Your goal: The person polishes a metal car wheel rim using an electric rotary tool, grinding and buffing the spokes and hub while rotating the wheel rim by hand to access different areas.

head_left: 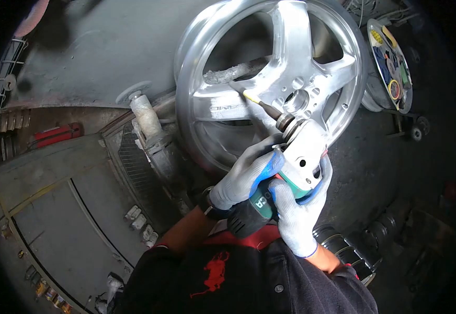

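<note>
Both of my hands wear pale knit gloves with blue palms. My left hand is wrapped round the left side of an angle grinder, near its head. On the other side, my right hand has its fingers closed around the green-and-black body. A long tapered attachment sticks out of the grinder's head toward the upper left. Its thin tip lies over a spoke of a shiny alloy wheel, which stands upright before me; I cannot tell whether it touches. The palms and some fingertips are hidden by the tool.
Left of the wheel stands a machine with a round disc on its shaft. A round tray of small items is at the upper right. A red object lies at left, and dark drums stand at lower right.
</note>
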